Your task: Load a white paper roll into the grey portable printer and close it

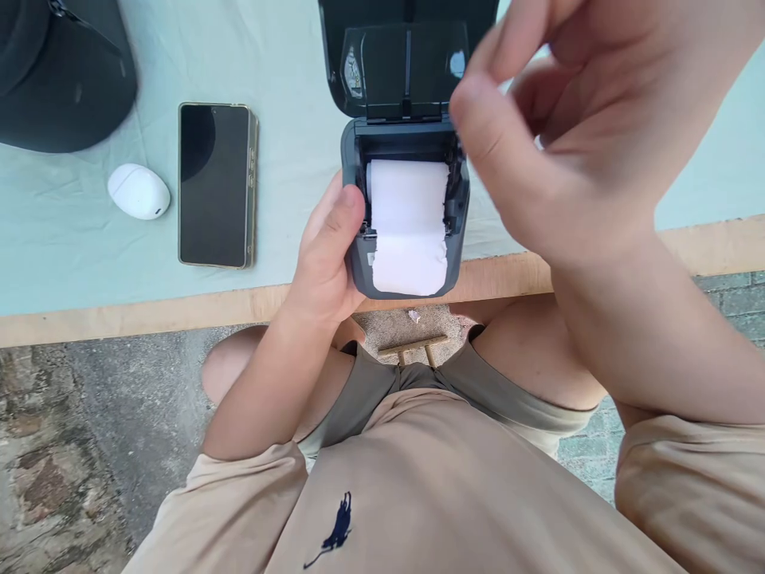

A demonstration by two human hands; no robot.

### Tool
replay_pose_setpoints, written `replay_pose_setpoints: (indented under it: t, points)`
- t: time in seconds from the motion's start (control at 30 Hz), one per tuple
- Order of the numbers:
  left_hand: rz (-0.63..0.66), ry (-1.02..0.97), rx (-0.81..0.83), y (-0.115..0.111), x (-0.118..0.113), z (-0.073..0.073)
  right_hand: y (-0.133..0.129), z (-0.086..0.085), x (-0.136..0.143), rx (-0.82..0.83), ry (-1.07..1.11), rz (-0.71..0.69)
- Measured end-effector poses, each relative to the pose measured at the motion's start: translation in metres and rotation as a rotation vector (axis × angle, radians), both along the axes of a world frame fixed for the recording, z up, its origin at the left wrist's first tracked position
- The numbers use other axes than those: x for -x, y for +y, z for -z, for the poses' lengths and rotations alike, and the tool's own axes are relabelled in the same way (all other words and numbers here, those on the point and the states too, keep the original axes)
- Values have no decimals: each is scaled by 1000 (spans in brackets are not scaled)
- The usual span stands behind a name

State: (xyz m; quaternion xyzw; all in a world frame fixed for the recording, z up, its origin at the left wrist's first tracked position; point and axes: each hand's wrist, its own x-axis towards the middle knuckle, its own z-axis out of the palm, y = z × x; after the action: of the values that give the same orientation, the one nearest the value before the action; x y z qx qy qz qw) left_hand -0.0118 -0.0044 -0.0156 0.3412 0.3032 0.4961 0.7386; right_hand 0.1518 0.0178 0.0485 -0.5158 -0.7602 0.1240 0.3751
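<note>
An outdoor spot, like a patio. Rough stone paving and sandy ground lie beneath the table's wooden front edge. A pale cloth covers the table.

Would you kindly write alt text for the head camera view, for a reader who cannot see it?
A person's left hand grips the side of a small grey printer at the table edge, its lid open and a white paper roll showing. Their right hand is raised above it, blurred and holding nothing. A black phone, white earbud case and dark cap lie to the left.
</note>
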Motion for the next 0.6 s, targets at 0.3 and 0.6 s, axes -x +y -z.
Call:
replay_pose_setpoints:
  t: [0.3,0.6]
  points:
    - [-17,69,14,-2,0,-4,5,-19,9,423,-832,-1]
    - [-18,80,9,-3,-1,-6,-4,-27,-8,370,-486,-142]
